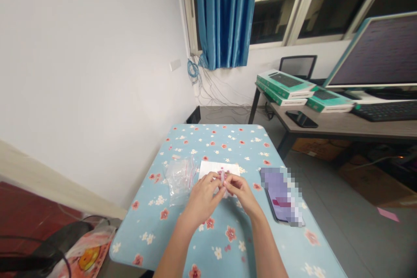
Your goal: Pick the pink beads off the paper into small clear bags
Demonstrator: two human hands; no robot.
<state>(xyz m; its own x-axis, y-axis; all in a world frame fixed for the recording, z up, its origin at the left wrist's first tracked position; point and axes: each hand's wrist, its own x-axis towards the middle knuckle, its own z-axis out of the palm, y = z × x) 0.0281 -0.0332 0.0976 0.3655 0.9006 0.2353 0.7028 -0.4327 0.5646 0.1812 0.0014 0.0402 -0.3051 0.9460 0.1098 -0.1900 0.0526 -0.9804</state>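
Over the middle of a small flowered table (182, 141), my left hand (206, 195) and my right hand (239, 187) meet at the fingertips. Both pinch a small pale, slender piece (223, 177); its exact kind is too small to make out. Just beyond them lies a white sheet of paper (208, 167), partly hidden by my fingers, with several small reddish-pink bits on it. To the left of my left hand rests a crumpled clear zip bag (178, 178) with a red line along its edge.
A phone (283, 200), partly pixelated, lies on the table to the right. Farther right a desk (335, 124) bears keyboard boxes (286, 82), a dark phone (301, 119), a keyboard (387, 110) and a monitor (374, 52). A white wall (97, 74) stands along the left.
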